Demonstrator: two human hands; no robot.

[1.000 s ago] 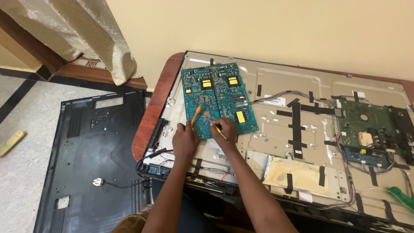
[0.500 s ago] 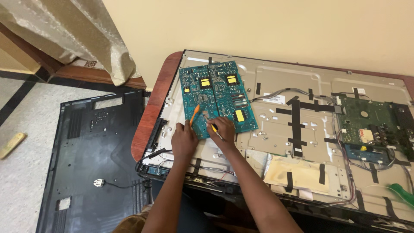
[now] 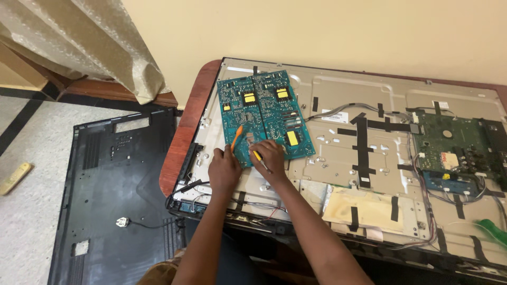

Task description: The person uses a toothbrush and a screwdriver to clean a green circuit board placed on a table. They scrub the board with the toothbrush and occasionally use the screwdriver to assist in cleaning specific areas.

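My fingers point(image 3: 228, 158) on the left hand point(image 3: 224, 170) are curled tight around an orange tool point(image 3: 236, 136), whose tip rests on the near edge of the blue-green circuit board point(image 3: 264, 113). My right hand point(image 3: 268, 157) sits just beside it, fingers narrowed around a thin yellow-handled tool point(image 3: 259, 157) that crosses under my knuckles; its tip is hidden by my hand, so I cannot tell what it touches. Both hands meet at the board's lower corner, touching the board. The board lies tilted on the left part of the opened back of a flat television point(image 3: 369, 158), a wide grey metal panel with strips of black tape point(image 3: 362, 145) and thin wires point(image 3: 343, 108) running across it. Yellow blocks point(image 3: 249, 97) stand on the board's upper half. Far to the right, well apart from my hands, a green circuit board point(image 3: 449, 142) is fixed to the panel, with a smaller blue piece point(image 3: 443, 182) just below it. A patch of yellowish tape point(image 3: 364, 208) covers the panel's near side. The television rests on a reddish-brown table point(image 3: 182, 142). On the floor to the left lies the black plastic back cover point(image 3: 100, 174), with a power plug point(image 3: 122, 222) and its cord on it. A pale curtain point(image 3: 79, 42) hangs at the upper left, and a yellowish remote-shaped object point(image 3: 15, 178) lies on the speckled floor.
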